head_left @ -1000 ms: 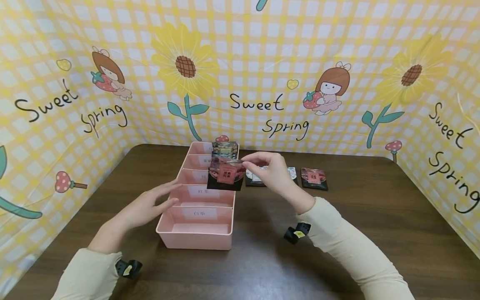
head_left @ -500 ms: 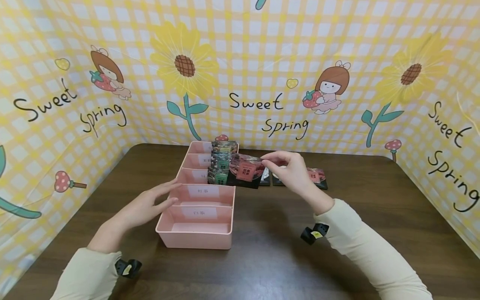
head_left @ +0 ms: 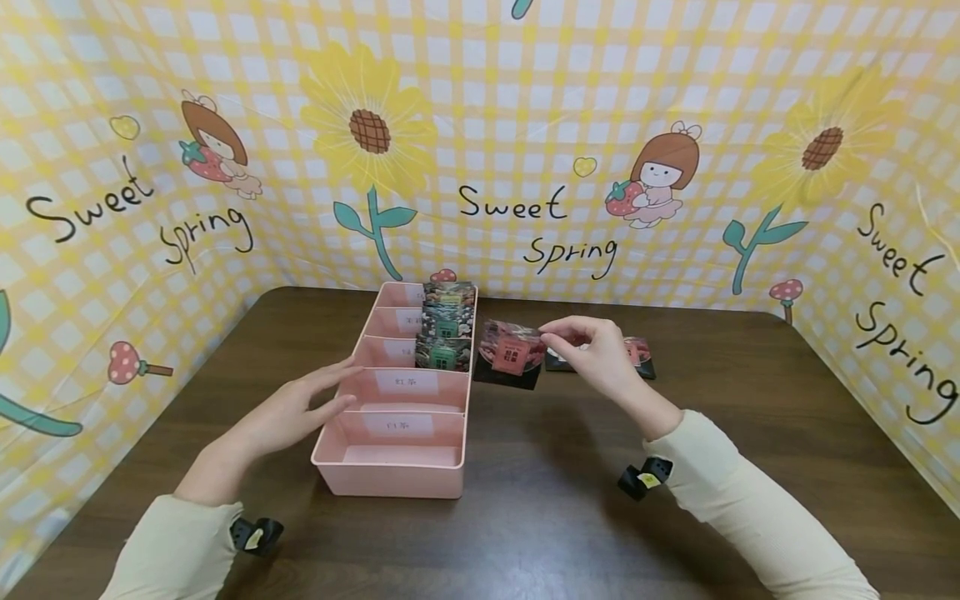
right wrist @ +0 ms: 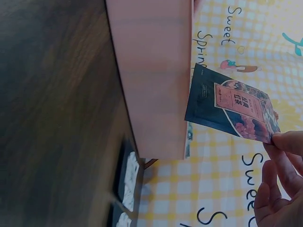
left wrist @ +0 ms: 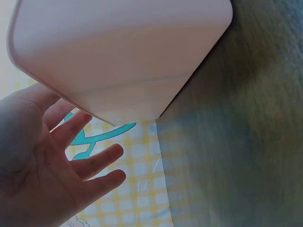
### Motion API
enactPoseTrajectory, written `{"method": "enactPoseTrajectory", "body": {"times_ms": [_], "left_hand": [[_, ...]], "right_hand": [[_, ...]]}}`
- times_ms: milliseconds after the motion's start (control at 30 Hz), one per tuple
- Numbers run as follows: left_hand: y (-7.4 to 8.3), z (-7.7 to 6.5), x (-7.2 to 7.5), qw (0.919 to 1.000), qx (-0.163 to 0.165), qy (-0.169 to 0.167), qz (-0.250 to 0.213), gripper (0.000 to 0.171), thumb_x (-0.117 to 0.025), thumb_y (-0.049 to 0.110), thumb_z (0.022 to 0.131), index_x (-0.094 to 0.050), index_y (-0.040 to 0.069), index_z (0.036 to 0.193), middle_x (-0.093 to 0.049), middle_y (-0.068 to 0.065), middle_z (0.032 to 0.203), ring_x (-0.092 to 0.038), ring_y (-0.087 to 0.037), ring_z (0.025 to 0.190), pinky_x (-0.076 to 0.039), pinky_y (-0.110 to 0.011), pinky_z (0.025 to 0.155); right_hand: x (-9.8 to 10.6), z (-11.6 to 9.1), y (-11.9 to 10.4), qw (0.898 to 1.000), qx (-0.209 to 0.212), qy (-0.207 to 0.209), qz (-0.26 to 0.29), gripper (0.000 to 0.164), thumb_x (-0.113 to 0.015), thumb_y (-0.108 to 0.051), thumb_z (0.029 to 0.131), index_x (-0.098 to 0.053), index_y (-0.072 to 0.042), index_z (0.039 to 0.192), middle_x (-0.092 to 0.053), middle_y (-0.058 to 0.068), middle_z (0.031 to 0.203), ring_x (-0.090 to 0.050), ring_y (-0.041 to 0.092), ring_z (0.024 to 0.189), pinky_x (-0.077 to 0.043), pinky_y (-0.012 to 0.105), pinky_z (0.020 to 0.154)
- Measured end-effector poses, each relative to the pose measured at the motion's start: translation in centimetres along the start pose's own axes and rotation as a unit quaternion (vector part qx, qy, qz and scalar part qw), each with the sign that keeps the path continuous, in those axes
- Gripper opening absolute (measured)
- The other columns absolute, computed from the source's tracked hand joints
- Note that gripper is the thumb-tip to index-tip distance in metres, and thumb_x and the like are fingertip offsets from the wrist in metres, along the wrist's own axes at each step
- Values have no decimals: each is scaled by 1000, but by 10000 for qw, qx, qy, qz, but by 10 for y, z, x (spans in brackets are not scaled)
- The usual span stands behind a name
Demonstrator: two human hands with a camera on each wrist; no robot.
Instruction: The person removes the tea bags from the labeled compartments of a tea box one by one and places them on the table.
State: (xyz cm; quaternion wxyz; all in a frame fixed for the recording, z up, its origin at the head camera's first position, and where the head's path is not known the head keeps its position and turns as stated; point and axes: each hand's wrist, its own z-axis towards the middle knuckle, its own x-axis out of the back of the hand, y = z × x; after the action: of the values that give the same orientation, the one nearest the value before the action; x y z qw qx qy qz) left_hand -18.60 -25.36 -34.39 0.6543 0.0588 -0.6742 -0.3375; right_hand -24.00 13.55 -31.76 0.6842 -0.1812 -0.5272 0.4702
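A pink divided box (head_left: 387, 479) with labelled compartments stands lengthwise on the table. My left hand (head_left: 292, 414) rests at its left rim with loosely spread fingers; in the left wrist view, some fingers (left wrist: 97, 163) hang beside the wall. To the right of the box, my right hand (head_left: 592, 354) pinches a red-and-black tea sachet (head_left: 510, 354) by its upper right corner. The right wrist view shows this sachet (right wrist: 232, 106) held in the air between thumb and fingers. Green-labelled tea sachets (head_left: 442, 354) stand in the box's farther compartments. The two nearest compartments hold no sachets.
Behind the right hand lie another red tea sachet (head_left: 642, 354) and a partly hidden pale-and-black sachet (head_left: 557, 363). The brown table (head_left: 540, 500) backs onto a yellow checked cloth (head_left: 510, 133) on several sides.
My right hand has carried the red sachet from above the box to the right, past its rim, uncovering the green sachets. The left hand has stayed in place.
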Motion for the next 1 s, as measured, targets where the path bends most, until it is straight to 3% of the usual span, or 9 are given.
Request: {"method": "enactPoseTrajectory", "body": {"times_ms": [433, 1000], "left_hand": [[-2, 1, -1, 10000, -55, 44, 28, 49, -52, 30, 96, -44, 9, 139, -36, -22, 147, -34, -43, 134, -31, -60, 105], [-2, 0, -2, 10000, -28, 70, 48, 50, -51, 32, 96, -44, 9, 139, -36, -22, 147, -34, -44, 134, -31, -60, 105]], "right_hand": [[2, -8, 22, 9992, -208, 83, -320, 16, -66, -21, 87, -73, -11, 98, -73, 10, 89, -53, 3, 62, -42, 19, 53], [-12, -3, 56, 9972, -329, -632, 242, 18, -65, -12, 87, -71, 1, 98, -70, 20, 96, -63, 13, 73, -49, 17, 61]]}}
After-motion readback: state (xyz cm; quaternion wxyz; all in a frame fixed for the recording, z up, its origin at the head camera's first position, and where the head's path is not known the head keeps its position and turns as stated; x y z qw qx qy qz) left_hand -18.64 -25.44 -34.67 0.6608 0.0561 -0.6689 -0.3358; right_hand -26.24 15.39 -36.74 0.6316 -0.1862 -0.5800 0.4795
